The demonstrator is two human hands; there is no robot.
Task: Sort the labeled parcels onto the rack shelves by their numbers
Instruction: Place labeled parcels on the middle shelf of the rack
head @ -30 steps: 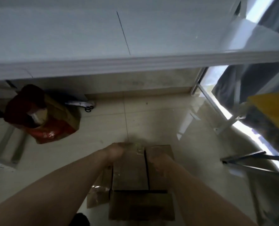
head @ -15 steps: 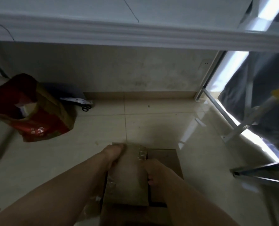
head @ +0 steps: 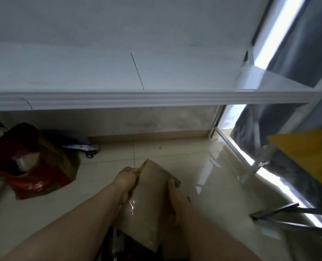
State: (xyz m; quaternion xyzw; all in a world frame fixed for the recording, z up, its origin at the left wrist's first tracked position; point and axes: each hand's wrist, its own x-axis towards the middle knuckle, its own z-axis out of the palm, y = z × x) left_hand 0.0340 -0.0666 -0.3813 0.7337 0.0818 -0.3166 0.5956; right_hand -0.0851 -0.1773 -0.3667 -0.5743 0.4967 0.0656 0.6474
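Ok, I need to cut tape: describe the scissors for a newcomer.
Under the long white rack shelf, look at the beige tiled floor. Right of the crumpled red bag lie small black-handled scissors beside a white wrapper; only they have dark finger loops.

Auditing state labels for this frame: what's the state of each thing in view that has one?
parcel, tilted in both hands; number not visible
left hand, grips parcel's top left corner
right hand, grips parcel's right edge
shelf, parcel not yet on it
red bag, slumped on floor; mouth open
scissors, flat on floor; open or closed unclear
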